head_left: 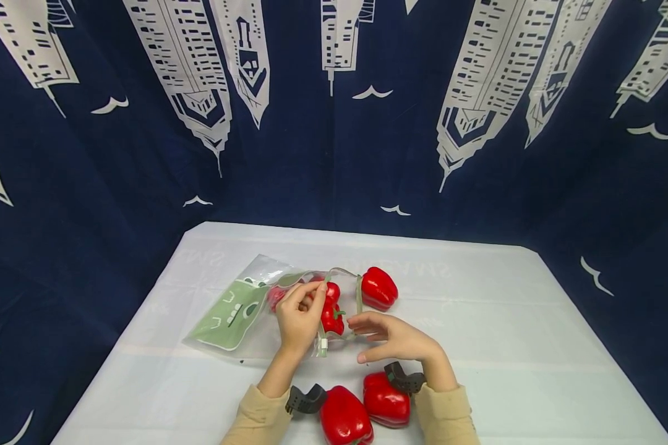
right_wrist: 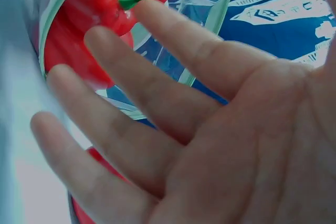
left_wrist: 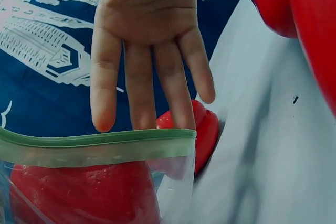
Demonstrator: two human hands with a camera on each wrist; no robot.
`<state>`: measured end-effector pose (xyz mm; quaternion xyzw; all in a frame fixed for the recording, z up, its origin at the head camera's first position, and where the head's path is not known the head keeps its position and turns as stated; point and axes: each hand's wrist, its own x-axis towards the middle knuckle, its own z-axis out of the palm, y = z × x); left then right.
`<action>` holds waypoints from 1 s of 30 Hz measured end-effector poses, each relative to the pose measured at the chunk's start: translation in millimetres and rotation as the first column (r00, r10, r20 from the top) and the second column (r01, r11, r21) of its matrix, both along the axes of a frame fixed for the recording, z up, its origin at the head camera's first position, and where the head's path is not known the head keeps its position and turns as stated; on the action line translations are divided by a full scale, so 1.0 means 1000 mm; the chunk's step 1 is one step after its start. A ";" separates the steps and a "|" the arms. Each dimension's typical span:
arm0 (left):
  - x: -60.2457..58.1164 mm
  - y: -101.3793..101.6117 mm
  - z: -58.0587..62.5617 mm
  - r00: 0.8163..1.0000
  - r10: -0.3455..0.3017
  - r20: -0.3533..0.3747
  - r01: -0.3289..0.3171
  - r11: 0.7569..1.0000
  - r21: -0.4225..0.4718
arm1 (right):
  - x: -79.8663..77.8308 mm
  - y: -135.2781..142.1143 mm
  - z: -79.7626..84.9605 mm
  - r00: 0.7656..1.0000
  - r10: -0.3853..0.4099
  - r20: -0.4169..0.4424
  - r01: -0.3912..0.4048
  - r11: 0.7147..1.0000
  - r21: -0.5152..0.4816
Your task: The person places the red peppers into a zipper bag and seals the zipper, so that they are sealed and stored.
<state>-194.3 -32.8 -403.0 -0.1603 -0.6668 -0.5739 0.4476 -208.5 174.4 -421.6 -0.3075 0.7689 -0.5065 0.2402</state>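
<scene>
- L hand (head_left: pixel 299 318) bends over clear zip bag (head_left: pixel 231 312), thumb & fingers apparently pinching its rim at green zip strip (left_wrist: pixel 100 140); exact hold partly hidden by own knuckles.
- R hand (head_left: pixel 394 339) hangs at the bag's mouth, palm bare to wrist cams, fingers extended & slightly spread, gripping nothing. Contact w/ bag lip: can't tell.
- Step in hand, by the look of it: bagging peppers, L steadying the mouth, R at the loading side.
- Next move prob. calls for R to nudge contents deeper or fetch a loose pepper, w/ L holding the rim wide so it doesn't fold in.
- Stemmed red pepper (head_left: pixel 332 321) sits just inside the mouth, btwn the hands: below L's pinch, near R's fingertips. More red shows behind it; exact no. unclear thru plastic.
- Loose on white table (head_left: pixel 534 340): far pepper (head_left: pixel 380 288) beyond R hand; left near pepper (head_left: pixel 345 417) & right near pepper (head_left: pixel 386 402) btwn forearms.
</scene>
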 end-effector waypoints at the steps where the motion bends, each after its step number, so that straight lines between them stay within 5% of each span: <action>1: 0.000 0.000 0.000 1.000 0.000 -0.003 0.000 1.000 0.000 | 0.000 0.001 -0.001 1.000 0.002 0.001 -0.002 1.000 -0.001; 7: -0.001 -0.001 -0.001 1.000 -0.001 -0.011 0.001 1.000 0.000 | 0.000 0.010 -0.002 1.000 0.028 0.004 -0.028 1.000 -0.009; 15: -0.001 -0.002 0.000 1.000 -0.001 -0.006 0.001 1.000 0.009 | 0.007 0.024 -0.005 0.982 0.168 0.091 -0.171 0.985 0.027; 30: 0.000 0.000 0.001 1.000 0.005 0.025 -0.006 1.000 0.019 | 0.024 0.050 -0.023 0.952 0.204 0.227 -0.207 0.978 -0.012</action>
